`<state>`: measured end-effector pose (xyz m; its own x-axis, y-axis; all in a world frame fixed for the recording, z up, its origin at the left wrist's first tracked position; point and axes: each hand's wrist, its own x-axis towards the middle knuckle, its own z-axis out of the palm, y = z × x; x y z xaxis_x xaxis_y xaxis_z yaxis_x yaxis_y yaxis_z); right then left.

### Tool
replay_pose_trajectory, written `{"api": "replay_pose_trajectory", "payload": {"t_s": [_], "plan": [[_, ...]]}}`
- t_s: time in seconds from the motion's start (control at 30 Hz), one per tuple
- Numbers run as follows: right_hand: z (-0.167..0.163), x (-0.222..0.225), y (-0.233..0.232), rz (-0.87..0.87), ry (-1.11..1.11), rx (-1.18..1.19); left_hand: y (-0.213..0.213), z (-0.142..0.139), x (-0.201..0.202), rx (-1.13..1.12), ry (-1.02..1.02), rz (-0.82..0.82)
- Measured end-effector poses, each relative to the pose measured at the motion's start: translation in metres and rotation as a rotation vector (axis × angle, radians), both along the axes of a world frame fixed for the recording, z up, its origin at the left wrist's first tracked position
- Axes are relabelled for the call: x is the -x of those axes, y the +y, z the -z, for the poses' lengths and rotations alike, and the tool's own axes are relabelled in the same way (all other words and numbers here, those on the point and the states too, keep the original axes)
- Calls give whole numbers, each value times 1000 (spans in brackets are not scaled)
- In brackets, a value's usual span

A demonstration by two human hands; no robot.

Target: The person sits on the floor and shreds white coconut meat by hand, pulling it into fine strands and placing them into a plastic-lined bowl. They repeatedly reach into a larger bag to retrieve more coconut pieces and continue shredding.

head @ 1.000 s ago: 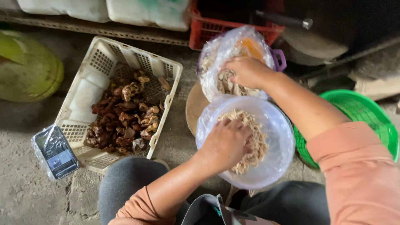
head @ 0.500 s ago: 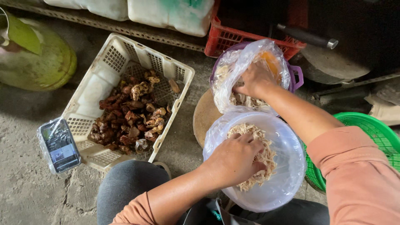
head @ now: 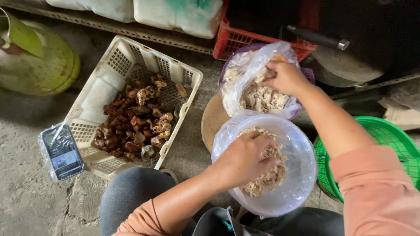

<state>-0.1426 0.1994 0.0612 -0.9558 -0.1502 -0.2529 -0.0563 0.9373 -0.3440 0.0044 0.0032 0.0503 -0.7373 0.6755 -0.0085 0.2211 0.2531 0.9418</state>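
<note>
Left hand (head: 245, 157) is down in the clear plastic-lined bowl (head: 302, 175) at lower centre of the frame, palm down, fingers curled and pressed into the pale shredded food (head: 269, 177); whether it has a pinch in its grip I cannot tell. The forearm runs up from the bottom edge, peach sleeve pushed back near the elbow.

Right hand (head: 286, 78) is reaching up and away, arm stretched from the lower right corner, fingers bunched narrow at the mouth of the clear plastic bag (head: 245, 74) that sits in a purple bowl (head: 308, 74) at upper centre. More of the same pale shreds lie inside that bag, just above the near bowl, the two touching or nearly so.

Off to the left, a white slotted plastic crate (head: 118, 65) sits at an angle, holding brown and tan knobbly roots (head: 135, 122). At its lower left corner lies a small digital scale wrapped in clear plastic (head: 61, 150), on bare concrete floor (head: 26, 205). Upper left, a yellow-green rounded container (head: 43, 70). Along the top edge, white sacks, then a red crate (head: 232, 39).

A green mesh basket (head: 393, 140) hugs the right edge, partly behind the right arm. Open floor shows only at lower left; a round wooden board (head: 214, 118) peeks between crate and bowls.
</note>
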Motion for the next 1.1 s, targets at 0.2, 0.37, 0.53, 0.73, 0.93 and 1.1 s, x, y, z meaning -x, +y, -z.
{"api": "replay_pose_trajectory", "payload": {"t_s": [0.2,0.37,0.53,0.73,0.93,1.1], "plan": [[-18,-21,31,464,-362,954,7,26,5,-181,-60,-223],[-42,-39,48,510,-319,1121,18,54,18,-411,-340,-205],[-64,-69,55,434,-353,1092,29,55,27,-655,-767,-315],[-41,-138,13,314,-427,900,33,46,24,-848,-1332,-186],[-41,-186,-5,115,-56,605,31,52,14,-869,-1417,-11],[-34,-220,-5,289,94,618,23,55,11,-700,-1326,-74]]}}
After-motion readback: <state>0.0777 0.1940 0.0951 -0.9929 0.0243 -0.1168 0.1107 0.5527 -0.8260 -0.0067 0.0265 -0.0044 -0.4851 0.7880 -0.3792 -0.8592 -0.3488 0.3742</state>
